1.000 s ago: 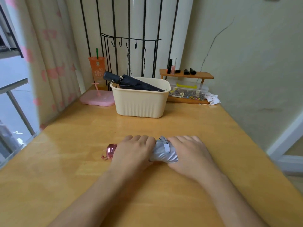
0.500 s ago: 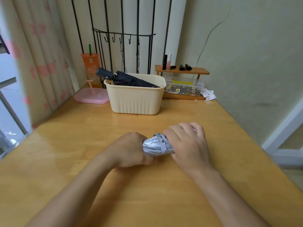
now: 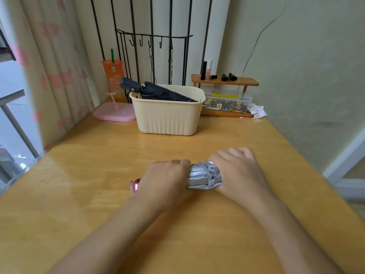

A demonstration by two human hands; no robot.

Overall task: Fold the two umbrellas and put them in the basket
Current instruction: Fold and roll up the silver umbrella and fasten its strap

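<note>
Both closed on silver folded fabric umbrella (image 3: 195, 177): left grip (image 3: 165, 178), right grip (image 3: 240, 174) | I judge: squeeze it tight, cinch grey strap (image 3: 209, 173) snug.

1 silver umbrella (image 3: 204, 176), 1 black umbrella (image 3: 158, 91), 1 basket (image 3: 167, 119), 1 left hand (image 3: 164, 178), 1 right hand (image 3: 239, 173), 1 orange cup (image 3: 113, 80)

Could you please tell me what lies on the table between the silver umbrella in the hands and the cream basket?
Nothing: in the head view only bare wooden table separates the silver umbrella from the cream basket.
</note>
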